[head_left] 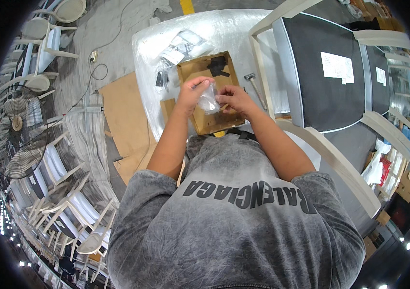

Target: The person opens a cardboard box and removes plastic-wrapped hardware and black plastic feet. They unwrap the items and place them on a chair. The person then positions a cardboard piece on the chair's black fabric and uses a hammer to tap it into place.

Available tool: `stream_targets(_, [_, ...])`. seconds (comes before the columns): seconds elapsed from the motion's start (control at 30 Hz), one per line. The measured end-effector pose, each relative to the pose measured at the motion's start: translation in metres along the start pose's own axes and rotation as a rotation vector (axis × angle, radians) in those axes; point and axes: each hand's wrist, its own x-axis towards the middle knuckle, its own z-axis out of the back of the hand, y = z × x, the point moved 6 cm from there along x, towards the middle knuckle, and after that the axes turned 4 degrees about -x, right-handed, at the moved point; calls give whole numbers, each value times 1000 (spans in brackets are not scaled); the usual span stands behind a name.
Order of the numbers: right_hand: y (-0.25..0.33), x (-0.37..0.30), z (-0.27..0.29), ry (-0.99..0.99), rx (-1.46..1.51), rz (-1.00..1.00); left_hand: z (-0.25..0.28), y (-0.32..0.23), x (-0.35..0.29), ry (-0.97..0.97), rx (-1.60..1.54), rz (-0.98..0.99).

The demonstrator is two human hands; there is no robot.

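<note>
A small clear plastic bag [209,103] hangs between my hands, above an open cardboard box [183,72]. My left hand [192,94] pinches the bag near its upper edge, thumb on top. At the bag's right side my right hand [235,100] is closed, its fingertips against the plastic; any small item within those fingers is too small to make out. Inside the box, toward its far right, lie dark flat pieces [218,66].
A silvery wrapped work surface [236,29] carries the box, a hammer [254,85] and clear packets [188,44]. On the right stands a pale wooden chair frame with a black seat underside [311,67]. A fan [17,124] and stacked chairs [68,209] fill the left; cardboard [127,111] covers the floor.
</note>
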Motion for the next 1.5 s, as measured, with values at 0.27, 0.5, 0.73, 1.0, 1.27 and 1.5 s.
stream_targets(0.27, [11,-7,7,-75,-104,96,-8,5,9,27,338,19])
stream_targets(0.5, [8,-12,15,-77,-130,-13,-21,1,20,59,651,-97])
stream_targets(0.73, [-3,-1,37,-375,-591,197,-48,-9,25,-6,1036,-133])
stream_targets(1.0, [-5,1,30,-187,-118,40,-13,16,41,59,579,-40])
stream_targets(1.27, [-7,16,34,-185,-130,-168,-53,-17,23,-85,1021,-564])
stream_targets(1.5, [-17,55,47,-318,-135,-166,-48,-3,41,-79,906,-514])
